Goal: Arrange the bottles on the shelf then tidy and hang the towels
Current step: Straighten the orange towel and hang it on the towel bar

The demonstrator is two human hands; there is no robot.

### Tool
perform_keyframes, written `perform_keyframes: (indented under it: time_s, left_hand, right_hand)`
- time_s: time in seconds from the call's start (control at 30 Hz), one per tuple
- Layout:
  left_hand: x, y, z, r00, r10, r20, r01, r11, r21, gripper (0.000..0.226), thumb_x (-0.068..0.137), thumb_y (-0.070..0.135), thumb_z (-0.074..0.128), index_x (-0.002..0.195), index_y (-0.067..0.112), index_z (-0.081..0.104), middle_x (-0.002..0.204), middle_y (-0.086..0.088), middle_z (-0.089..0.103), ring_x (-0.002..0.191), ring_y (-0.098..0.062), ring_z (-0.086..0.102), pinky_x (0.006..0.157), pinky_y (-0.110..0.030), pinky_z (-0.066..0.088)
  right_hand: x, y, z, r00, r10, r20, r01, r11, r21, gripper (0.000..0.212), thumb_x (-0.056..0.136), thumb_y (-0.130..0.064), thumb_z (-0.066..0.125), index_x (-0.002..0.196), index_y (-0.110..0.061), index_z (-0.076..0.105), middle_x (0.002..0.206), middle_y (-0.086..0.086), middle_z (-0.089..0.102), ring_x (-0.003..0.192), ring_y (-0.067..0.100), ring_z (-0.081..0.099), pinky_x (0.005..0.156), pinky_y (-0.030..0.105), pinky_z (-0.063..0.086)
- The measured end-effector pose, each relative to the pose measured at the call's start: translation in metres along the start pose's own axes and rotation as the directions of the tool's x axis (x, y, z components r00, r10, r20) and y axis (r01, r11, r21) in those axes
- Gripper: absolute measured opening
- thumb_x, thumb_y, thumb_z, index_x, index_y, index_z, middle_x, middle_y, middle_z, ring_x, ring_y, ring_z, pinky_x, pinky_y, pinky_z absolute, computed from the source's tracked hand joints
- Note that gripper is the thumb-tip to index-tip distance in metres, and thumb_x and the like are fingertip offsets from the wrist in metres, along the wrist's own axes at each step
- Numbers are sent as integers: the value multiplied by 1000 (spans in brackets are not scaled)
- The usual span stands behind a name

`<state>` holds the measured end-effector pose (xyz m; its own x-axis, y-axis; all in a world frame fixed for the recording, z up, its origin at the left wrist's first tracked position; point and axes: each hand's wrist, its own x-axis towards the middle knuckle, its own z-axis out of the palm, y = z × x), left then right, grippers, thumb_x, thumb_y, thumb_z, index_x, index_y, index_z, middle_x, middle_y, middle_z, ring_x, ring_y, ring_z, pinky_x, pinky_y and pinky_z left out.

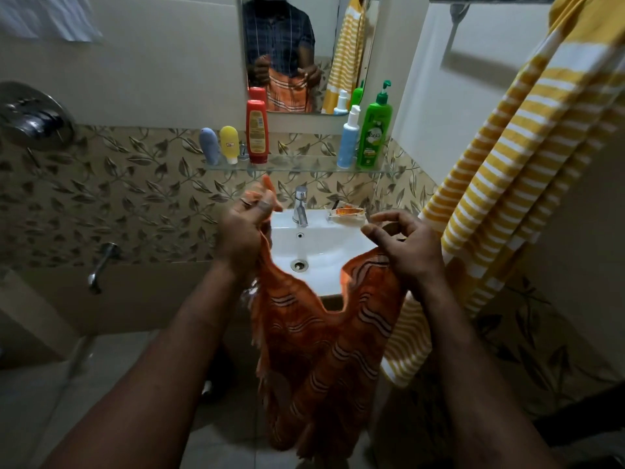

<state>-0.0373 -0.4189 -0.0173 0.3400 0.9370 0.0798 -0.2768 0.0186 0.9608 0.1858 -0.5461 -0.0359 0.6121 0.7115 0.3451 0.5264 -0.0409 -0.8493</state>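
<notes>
Your left hand (245, 228) grips one top corner of the orange towel (321, 350), fingers curled round the cloth; your right hand (404, 247) holds the other corner, and the towel sags between them in front of the sink (314, 245). Five bottles (257, 132) stand upright on the glass shelf (304, 164); the yellow striped towel (507, 164) hangs at your right.

Both hands hold orange towel (318, 336) over sink (324, 245): left hand (241, 228) and right hand (404, 247) each pinch a top corner.
</notes>
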Motion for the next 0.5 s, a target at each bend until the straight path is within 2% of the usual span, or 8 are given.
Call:
perform_keyframes:
  time_s: [0.03,0.1,0.17,0.2,0.27,0.33,0.4,0.5]
  left_hand:
    - [7,2,-9,999,9,-50,-11,999,-51,30,108,28,55,81,18,64,54,-5,49,47,-11,49,45,-29,17]
    - [20,6,-24,991,11,-132,-28,992,-123,34,105,36,60,74,23,65,59,3,42,48,-12,37,47,-28,28]
    - [24,12,-25,982,28,-186,-44,996,-81,35,103,37,63,71,24,69,62,3,46,52,-14,40,49,-29,32]
    - [24,12,-20,984,49,-171,-50,999,-6,31,103,35,63,75,24,72,64,6,52,57,-13,47,52,-29,39]
    - [16,11,-4,1000,27,-8,-25,981,191,24,103,32,65,85,21,75,78,11,68,78,-12,64,73,-33,54]
    - [1,1,13,976,-85,203,7,935,355,23,101,30,68,85,17,78,92,11,74,96,-11,67,88,-37,55]
    - [-17,-8,25,928,-178,326,23,903,428,22,101,27,67,86,14,75,91,8,74,87,-8,65,75,-26,49]
    - [-33,-16,35,851,-245,464,124,953,276,14,104,11,59,96,2,67,72,9,72,56,4,60,57,-12,45]
  right_hand:
    - [1,2,-7,998,32,63,-25,995,-101,31,79,-49,87,101,-30,76,83,-6,73,77,5,68,72,28,56]
    - [-1,5,-14,964,96,249,-26,963,-268,32,77,-56,84,94,-31,78,81,-11,72,75,0,65,66,23,50]
    - [-8,3,-9,923,90,373,35,949,-315,31,81,-55,81,75,-25,77,70,-8,71,63,0,61,57,23,45]
    - [-12,2,-4,924,47,379,56,965,-255,37,85,-52,79,68,-19,75,62,-5,69,56,1,58,53,25,43]
    - [-19,-6,7,957,-24,288,28,1000,-11,48,91,-47,73,62,-9,67,49,-7,59,47,3,50,49,22,39]
    - [-22,-17,18,980,-34,194,-19,964,266,48,92,-50,66,62,-12,60,48,-10,49,44,7,44,47,22,36]
    - [-21,-28,27,992,-15,126,-37,914,404,46,94,-52,60,66,-16,58,54,-3,48,47,10,43,47,24,37]
    - [-18,-37,34,1000,21,-10,-17,945,328,42,99,-53,56,72,-22,59,61,-4,54,54,11,49,50,27,42]
